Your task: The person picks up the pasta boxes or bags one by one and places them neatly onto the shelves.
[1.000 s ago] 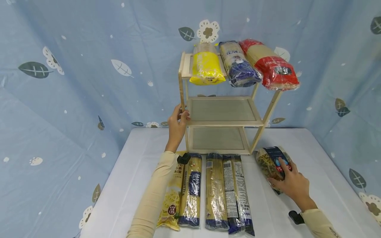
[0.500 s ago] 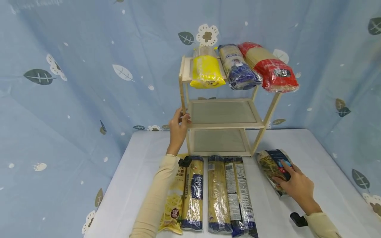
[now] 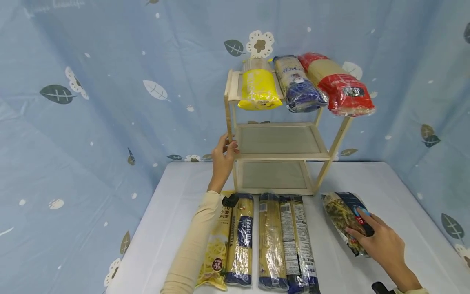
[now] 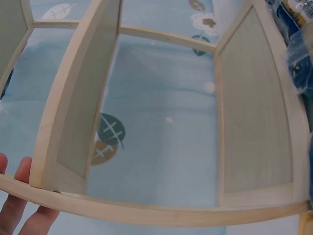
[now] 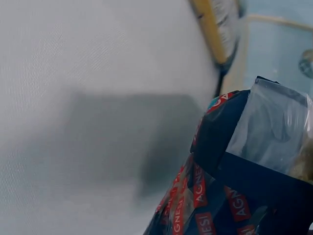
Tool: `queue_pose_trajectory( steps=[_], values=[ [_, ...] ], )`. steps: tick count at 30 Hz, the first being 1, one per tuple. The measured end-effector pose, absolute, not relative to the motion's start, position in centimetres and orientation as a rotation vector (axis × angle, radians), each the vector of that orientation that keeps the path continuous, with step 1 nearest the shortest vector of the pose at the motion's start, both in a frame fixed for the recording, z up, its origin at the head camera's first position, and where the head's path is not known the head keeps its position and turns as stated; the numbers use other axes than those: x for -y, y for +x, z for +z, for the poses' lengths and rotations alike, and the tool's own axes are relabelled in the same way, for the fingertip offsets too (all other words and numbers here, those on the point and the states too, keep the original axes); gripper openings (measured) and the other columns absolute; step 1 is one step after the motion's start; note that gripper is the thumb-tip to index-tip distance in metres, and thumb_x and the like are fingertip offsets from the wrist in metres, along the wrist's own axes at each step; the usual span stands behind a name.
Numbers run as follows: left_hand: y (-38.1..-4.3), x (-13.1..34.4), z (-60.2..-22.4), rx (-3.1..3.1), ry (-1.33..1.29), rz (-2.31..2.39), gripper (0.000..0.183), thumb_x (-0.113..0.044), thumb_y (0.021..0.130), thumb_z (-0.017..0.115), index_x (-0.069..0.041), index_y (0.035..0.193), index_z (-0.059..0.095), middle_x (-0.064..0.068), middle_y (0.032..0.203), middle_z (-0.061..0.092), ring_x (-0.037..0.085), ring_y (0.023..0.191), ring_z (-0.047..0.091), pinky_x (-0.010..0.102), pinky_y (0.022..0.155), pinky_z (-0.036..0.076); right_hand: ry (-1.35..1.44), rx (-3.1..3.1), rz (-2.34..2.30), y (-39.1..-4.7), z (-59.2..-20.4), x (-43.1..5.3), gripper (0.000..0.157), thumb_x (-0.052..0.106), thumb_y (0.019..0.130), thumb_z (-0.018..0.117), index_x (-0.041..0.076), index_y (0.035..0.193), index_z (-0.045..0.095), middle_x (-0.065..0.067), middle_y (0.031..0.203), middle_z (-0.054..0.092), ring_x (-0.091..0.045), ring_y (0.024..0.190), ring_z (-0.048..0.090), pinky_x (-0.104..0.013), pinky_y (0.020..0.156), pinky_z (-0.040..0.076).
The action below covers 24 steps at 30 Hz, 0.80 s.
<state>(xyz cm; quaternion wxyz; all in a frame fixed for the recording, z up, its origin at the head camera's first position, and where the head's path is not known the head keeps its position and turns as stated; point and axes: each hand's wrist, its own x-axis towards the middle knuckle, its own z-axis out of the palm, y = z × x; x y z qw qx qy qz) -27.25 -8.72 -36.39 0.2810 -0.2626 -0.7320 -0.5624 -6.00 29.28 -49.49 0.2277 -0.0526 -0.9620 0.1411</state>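
The curled left hand (image 3: 222,162) is gripping a pale wooden three-tier shelf (image 3: 282,157), while right of this shelf the part-spread right hand (image 3: 385,243) is grasping a navy-banded clear plastic bag (image 3: 338,214).

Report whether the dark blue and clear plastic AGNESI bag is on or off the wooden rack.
Off: the AGNESI bag is right of the rack, under the right hand.

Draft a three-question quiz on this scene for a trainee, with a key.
1. True or false: the left hand grips the wooden rack.
2. Which bag lies between the two others on the top shelf? A) yellow, B) blue, C) red.
3. How many long packs lie side by side on the table in front of the rack?

Key: 1. True. 2. B, the blue bag. 3. Four.
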Motion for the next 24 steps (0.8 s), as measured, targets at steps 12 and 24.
queue_pose_trajectory(
  steps=[12,24],
  values=[
    [-27.5,9.0,-36.4,1.972,-0.684,-1.484,0.028,0.0,0.097,0.05,0.008,0.124,0.053,0.025,0.09,0.061,0.037,0.07,0.064,0.044,0.064,0.055,-0.009,2.58,0.423,-4.5,-44.3,-26.7,0.077,0.043,0.06,0.086,0.015,0.128,0.062,-0.031,0.113,0.059,-0.005,0.033,0.023,-0.023,0.035,0.016],
    [-28.6,8.8,-37.9,1.967,-0.679,-1.487,0.027,-0.006,0.098,0.051,0.005,0.123,0.054,0.025,0.09,0.062,0.035,0.069,0.065,0.046,0.063,0.055,0.096,2.525,0.529,-4.3,-38.8,-23.5,0.078,0.036,0.06,0.088,0.023,0.131,0.06,-0.028,0.117,0.059,0.001,0.036,0.024,-0.022,0.035,0.016]
  ],
)
